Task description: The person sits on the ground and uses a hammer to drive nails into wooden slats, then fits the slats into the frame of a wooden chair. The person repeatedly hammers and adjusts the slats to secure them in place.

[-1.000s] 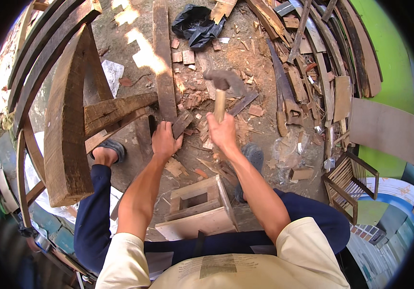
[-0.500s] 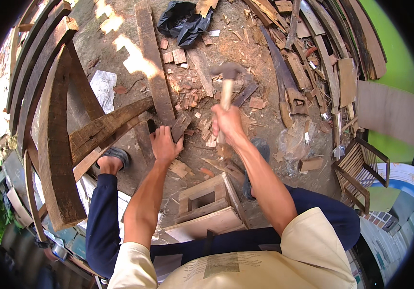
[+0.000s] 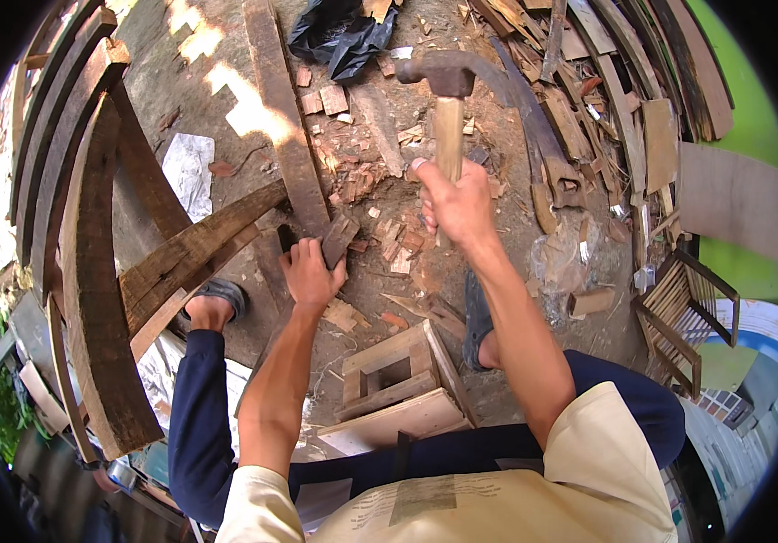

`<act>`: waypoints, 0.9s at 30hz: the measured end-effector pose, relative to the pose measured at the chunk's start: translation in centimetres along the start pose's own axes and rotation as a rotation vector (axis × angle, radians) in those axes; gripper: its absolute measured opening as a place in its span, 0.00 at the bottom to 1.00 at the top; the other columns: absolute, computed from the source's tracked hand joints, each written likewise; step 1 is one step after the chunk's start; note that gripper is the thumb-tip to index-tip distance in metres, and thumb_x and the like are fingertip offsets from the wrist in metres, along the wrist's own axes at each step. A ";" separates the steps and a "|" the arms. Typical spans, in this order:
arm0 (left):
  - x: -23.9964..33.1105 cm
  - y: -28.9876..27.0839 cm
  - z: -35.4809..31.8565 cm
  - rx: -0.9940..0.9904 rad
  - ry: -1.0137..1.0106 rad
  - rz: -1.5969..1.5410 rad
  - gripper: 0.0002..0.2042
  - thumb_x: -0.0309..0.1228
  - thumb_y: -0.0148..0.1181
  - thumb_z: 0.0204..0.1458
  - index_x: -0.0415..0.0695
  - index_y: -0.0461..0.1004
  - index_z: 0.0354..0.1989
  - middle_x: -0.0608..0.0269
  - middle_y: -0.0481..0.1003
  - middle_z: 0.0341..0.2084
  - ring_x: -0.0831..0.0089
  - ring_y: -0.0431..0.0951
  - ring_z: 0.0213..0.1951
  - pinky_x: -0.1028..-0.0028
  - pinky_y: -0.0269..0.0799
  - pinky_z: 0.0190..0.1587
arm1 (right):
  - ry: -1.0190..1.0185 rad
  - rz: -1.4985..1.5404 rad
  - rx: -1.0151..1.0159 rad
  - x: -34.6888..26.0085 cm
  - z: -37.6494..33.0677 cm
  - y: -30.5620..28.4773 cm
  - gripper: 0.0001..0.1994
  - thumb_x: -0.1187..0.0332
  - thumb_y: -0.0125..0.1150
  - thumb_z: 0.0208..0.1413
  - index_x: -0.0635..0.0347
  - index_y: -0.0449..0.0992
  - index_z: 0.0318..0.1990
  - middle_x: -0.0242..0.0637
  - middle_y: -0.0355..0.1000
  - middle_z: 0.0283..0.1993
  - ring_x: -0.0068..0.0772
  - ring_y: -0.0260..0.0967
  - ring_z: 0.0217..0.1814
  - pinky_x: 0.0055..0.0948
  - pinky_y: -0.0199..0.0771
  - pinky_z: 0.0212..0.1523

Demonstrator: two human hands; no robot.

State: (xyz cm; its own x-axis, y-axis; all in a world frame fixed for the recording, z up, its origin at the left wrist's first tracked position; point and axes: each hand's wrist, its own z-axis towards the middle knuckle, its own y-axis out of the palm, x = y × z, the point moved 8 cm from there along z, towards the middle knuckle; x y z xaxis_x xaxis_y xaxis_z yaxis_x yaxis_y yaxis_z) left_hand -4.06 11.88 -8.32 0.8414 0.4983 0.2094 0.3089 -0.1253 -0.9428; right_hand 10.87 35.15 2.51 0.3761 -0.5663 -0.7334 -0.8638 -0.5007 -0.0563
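A claw hammer [image 3: 449, 136] with a pale wooden handle and a dark metal head is raised in my right hand [image 3: 459, 206], thumb along the handle. My left hand [image 3: 313, 273] is low to the ground, its fingers curled at a short, dark wooden block [image 3: 341, 240]. This block lies against the near end of a long plank [image 3: 288, 118]. Beside the fingers, the end of a curved wooden beam [image 3: 199, 237] comes in from the left. What lies under my left palm is hidden.
Curved timbers [image 3: 90, 299] stand at the left. Brick-coloured wood chips [image 3: 398, 240] litter the ground. A handsaw [image 3: 552, 167] lies right of the hammer, near stacked boards [image 3: 620, 118]. A small wooden frame [image 3: 393, 376] sits between my legs; a slatted chair [image 3: 687, 308] is at the right.
My right hand has lifted the hammer up and slightly right, so its head shows larger and sharper. My left hand stays at the block. The view has shifted slightly.
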 end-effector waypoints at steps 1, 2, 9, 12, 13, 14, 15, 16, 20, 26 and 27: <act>0.2 0.0 0.2 -0.001 0.008 0.001 0.28 0.45 0.71 0.42 0.44 0.73 0.49 0.61 0.71 0.42 0.60 0.70 0.50 0.52 0.62 0.56 | 0.018 -0.068 -0.007 1.4 -0.2 0.9 0.10 0.67 0.56 0.62 0.64 0.72 0.33 0.32 0.67 0.19 0.23 0.64 0.15 0.30 0.66 0.14; 0.3 0.0 0.4 -0.001 0.013 0.003 0.28 0.45 0.71 0.42 0.44 0.73 0.49 0.61 0.71 0.42 0.60 0.70 0.50 0.53 0.62 0.56 | 0.035 -0.135 -0.016 3.9 -0.3 2.2 0.09 0.68 0.56 0.62 0.65 0.72 0.33 0.32 0.67 0.19 0.24 0.64 0.15 0.30 0.67 0.15; 0.4 0.0 0.0 0.009 0.039 -0.024 0.26 0.45 0.69 0.43 0.44 0.72 0.49 0.60 0.71 0.42 0.58 0.70 0.49 0.54 0.62 0.55 | 0.345 -0.688 -0.442 3.9 -1.0 4.9 0.16 0.70 0.55 0.58 0.77 0.74 0.47 0.38 0.71 0.22 0.29 0.67 0.16 0.34 0.72 0.18; 0.1 -0.2 -0.2 0.024 0.042 -0.053 0.27 0.44 0.69 0.43 0.44 0.72 0.49 0.61 0.71 0.42 0.59 0.70 0.49 0.54 0.62 0.55 | 0.089 -0.563 -0.200 -1.9 -0.3 4.4 0.13 0.65 0.56 0.61 0.70 0.76 0.40 0.35 0.70 0.19 0.29 0.66 0.15 0.35 0.70 0.17; 0.1 -0.1 -0.1 0.009 0.040 -0.047 0.27 0.44 0.69 0.43 0.44 0.72 0.50 0.61 0.71 0.42 0.59 0.70 0.49 0.54 0.62 0.55 | -0.027 -0.501 -0.098 -2.8 0.2 3.8 0.13 0.64 0.56 0.62 0.68 0.77 0.38 0.34 0.69 0.18 0.29 0.66 0.15 0.36 0.69 0.17; 0.2 0.1 0.0 -0.007 0.037 -0.041 0.27 0.44 0.69 0.43 0.44 0.72 0.50 0.61 0.71 0.42 0.59 0.70 0.50 0.54 0.62 0.55 | -0.047 -0.431 -0.039 -2.5 0.3 3.5 0.13 0.63 0.57 0.62 0.67 0.77 0.36 0.33 0.69 0.17 0.30 0.65 0.14 0.36 0.68 0.17; 0.2 0.2 0.0 -0.023 0.034 -0.034 0.28 0.44 0.69 0.43 0.44 0.72 0.50 0.61 0.71 0.42 0.59 0.70 0.50 0.54 0.62 0.55 | -0.067 -0.361 0.020 -1.5 0.5 3.4 0.13 0.63 0.57 0.62 0.66 0.77 0.35 0.33 0.68 0.16 0.30 0.65 0.14 0.37 0.68 0.17; 0.3 0.3 0.1 -0.035 0.030 -0.025 0.28 0.44 0.69 0.43 0.44 0.72 0.51 0.61 0.71 0.43 0.59 0.70 0.50 0.55 0.62 0.55 | -0.087 -0.289 0.082 -0.1 0.8 3.2 0.13 0.63 0.57 0.63 0.65 0.77 0.33 0.32 0.68 0.15 0.31 0.65 0.14 0.37 0.67 0.17; 0.4 0.4 -0.1 -0.036 0.050 -0.031 0.28 0.44 0.69 0.43 0.44 0.71 0.52 0.61 0.71 0.44 0.60 0.70 0.51 0.55 0.62 0.55 | 0.517 -0.262 -0.247 9.8 -1.7 4.5 0.09 0.67 0.58 0.63 0.66 0.70 0.39 0.30 0.64 0.20 0.22 0.60 0.16 0.27 0.65 0.14; -0.1 0.8 -0.6 -0.061 0.023 -0.022 0.30 0.45 0.70 0.44 0.45 0.71 0.54 0.63 0.70 0.47 0.61 0.69 0.52 0.53 0.61 0.58 | 0.343 -0.173 -0.099 1.9 -0.8 0.5 0.08 0.68 0.57 0.64 0.64 0.69 0.37 0.27 0.62 0.19 0.19 0.59 0.15 0.23 0.62 0.11; -0.1 0.7 -0.6 -0.067 0.018 -0.023 0.30 0.45 0.70 0.44 0.45 0.71 0.54 0.63 0.70 0.47 0.61 0.69 0.52 0.53 0.61 0.58 | 0.259 -0.119 -0.038 0.4 -0.3 0.1 0.09 0.68 0.56 0.64 0.66 0.69 0.38 0.28 0.63 0.19 0.19 0.59 0.14 0.23 0.63 0.11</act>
State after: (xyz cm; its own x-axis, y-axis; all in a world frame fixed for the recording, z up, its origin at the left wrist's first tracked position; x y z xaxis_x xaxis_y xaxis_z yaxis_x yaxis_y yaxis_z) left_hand -3.64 11.26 -8.82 0.8415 0.4862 0.2356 0.3562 -0.1713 -0.9186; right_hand 11.04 34.66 2.45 0.5512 -0.6482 -0.5254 -0.7972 -0.5950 -0.1022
